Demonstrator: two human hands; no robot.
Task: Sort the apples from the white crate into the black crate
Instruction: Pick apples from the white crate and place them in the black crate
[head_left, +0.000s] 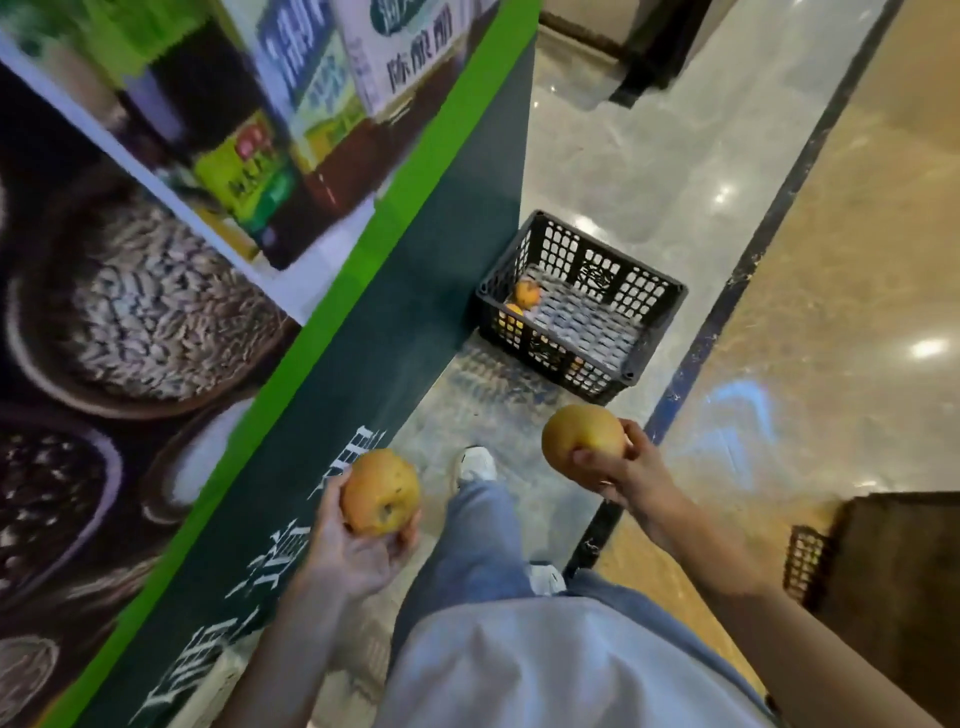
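Observation:
My left hand (358, 556) grips a yellow-orange apple (380, 491) from below, its dimple facing up. Another yellow-orange apple (582, 439) sits in the curled fingers of my right hand (621, 470), held a little higher and farther forward. The black crate (644, 332) stands on the floor ahead of both hands, beside the end of a display stand. Two apples (525, 293) lie in its left corner, one of them seen partly through the slotted wall. The white crate is out of view.
A green and dark display stand (395, 332) with printed grain pictures runs along my left. My legs and white shoes (475, 462) are on the glossy marble floor. A dark stripe (737, 275) crosses the floor on the right. A dark brown object (883, 571) sits at lower right.

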